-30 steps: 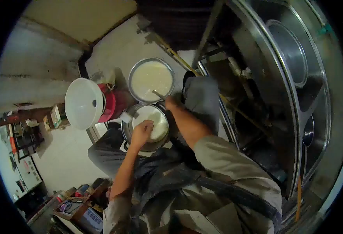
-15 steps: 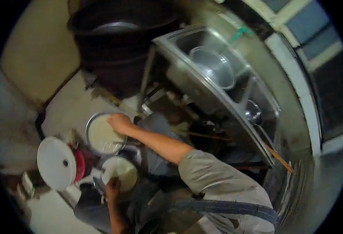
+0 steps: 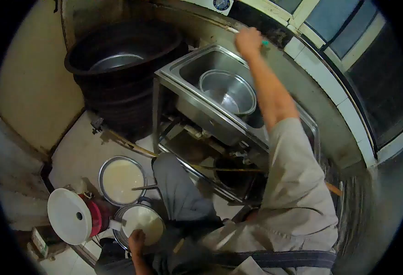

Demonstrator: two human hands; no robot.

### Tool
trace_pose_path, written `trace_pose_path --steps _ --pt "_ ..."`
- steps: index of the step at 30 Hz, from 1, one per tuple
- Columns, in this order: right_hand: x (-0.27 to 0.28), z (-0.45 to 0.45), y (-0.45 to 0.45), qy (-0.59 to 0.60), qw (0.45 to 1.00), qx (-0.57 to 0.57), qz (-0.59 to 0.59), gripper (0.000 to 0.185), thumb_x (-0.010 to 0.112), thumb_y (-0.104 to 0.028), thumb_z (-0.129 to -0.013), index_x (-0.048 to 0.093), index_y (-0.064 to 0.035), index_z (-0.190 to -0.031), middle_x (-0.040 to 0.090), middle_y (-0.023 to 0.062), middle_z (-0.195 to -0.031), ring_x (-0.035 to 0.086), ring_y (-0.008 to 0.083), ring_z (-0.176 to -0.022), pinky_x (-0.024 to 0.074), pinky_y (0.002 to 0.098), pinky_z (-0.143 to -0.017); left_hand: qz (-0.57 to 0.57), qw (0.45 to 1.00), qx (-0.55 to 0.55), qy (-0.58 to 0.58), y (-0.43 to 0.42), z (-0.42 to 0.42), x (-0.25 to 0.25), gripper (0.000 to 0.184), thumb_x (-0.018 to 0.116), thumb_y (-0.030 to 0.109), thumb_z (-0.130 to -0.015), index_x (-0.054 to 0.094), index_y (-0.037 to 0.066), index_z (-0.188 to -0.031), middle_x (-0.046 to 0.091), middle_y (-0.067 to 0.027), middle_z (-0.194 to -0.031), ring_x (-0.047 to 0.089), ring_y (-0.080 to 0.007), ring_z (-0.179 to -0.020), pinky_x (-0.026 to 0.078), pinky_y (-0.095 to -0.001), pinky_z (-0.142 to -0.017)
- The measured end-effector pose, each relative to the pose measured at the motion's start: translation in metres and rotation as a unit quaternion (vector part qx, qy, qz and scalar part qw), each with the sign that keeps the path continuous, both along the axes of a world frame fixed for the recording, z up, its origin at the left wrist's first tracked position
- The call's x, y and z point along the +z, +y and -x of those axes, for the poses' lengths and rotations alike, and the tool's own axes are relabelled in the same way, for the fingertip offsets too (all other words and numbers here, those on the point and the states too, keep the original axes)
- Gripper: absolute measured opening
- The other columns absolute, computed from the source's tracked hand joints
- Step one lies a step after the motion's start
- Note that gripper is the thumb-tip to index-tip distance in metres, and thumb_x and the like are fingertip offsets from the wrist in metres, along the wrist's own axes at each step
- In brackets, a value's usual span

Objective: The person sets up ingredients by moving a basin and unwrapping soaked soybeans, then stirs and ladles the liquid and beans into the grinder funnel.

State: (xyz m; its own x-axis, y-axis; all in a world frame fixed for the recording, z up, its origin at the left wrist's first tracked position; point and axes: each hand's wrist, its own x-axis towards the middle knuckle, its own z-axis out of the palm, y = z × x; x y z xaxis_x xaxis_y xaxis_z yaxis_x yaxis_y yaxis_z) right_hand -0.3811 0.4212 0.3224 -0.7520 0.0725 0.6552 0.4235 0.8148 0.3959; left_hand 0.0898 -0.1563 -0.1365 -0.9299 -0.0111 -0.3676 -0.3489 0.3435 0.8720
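pot (image 3: 161, 225) of pale liquid (image 3: 147, 221) at left hand (image 3: 137, 240), right hand (image 3: 248, 42) beside sink (image 3: 188, 90)

1. Sink (image 3: 201, 102): smooth, glossy metal.
2. Basin (image 3: 226, 94) inside the sink: thin, shiny metal.
3. Tub (image 3: 119, 94) left of the sink: dark, ribbed, mostly matt; material unclear.
4. Bowl (image 3: 102, 173) and pot (image 3: 120, 234), below left of the sink: metal, with glinting rims.
5. White lid-like disc (image 3: 66, 215), farther left of the sink: smooth, plastic-looking.
6. Sleeve (image 3: 295, 169), below the sink: matt, creased cloth.
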Motion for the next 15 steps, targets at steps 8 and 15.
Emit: trace_pose_path --steps 8,15 --pt "0.008 0.004 0.103 -0.042 0.994 -0.033 0.094 0.045 0.040 -0.043 -0.095 0.061 -0.0057 -0.110 0.065 0.0238 -0.106 0.062 0.0408 -0.101 0.0488 0.0503 -0.084 0.011 0.999 -0.023 0.025 -0.020 0.004 -0.039 0.017 0.056 0.011 -0.085 0.065 -0.001 -0.092 0.066 -0.0137 -0.078 0.063 -0.0231 -0.065 0.048 -0.0347 -0.059" --pt "0.014 -0.003 0.087 -0.071 0.994 -0.038 0.070 0.044 0.041 -0.043 -0.095 0.066 -0.0073 -0.102 0.069 0.0177 -0.097 0.066 0.0355 -0.092 0.0515 0.0481 -0.078 0.092 0.996 -0.003 0.012 -0.032 -0.021 -0.055 0.028 0.056 0.026 -0.087 0.065 -0.001 -0.089 0.066 -0.0176 -0.081 0.065 -0.0281 -0.073 0.048 -0.0392 -0.066"
